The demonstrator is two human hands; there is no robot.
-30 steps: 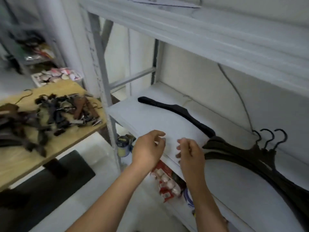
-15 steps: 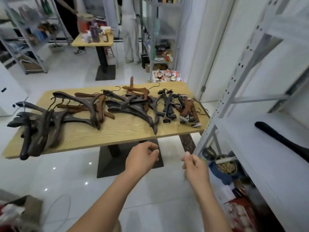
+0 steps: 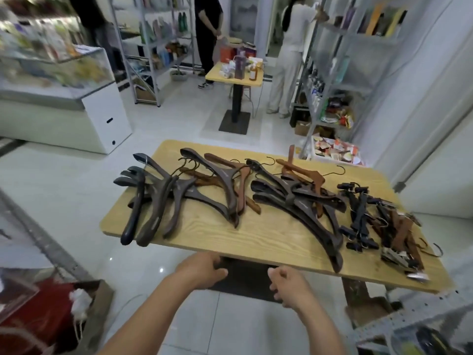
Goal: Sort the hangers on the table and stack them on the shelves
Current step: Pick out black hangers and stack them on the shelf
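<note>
Just short of the worktop's (image 3: 256, 234) near edge, the left hand (image 3: 202, 269) and right hand (image 3: 289, 285) hover apart, fingers loosely curled, holding nothing; dark wooden hangers (image 3: 157, 201) lie piled across the worktop's left and middle; clip hangers (image 3: 361, 213) lie heaped at its right end.

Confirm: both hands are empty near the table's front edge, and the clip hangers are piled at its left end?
Wrong end: the head view shows the clip hangers piled at the right end of the table. The left hand and right hand are empty near its front edge.
</note>
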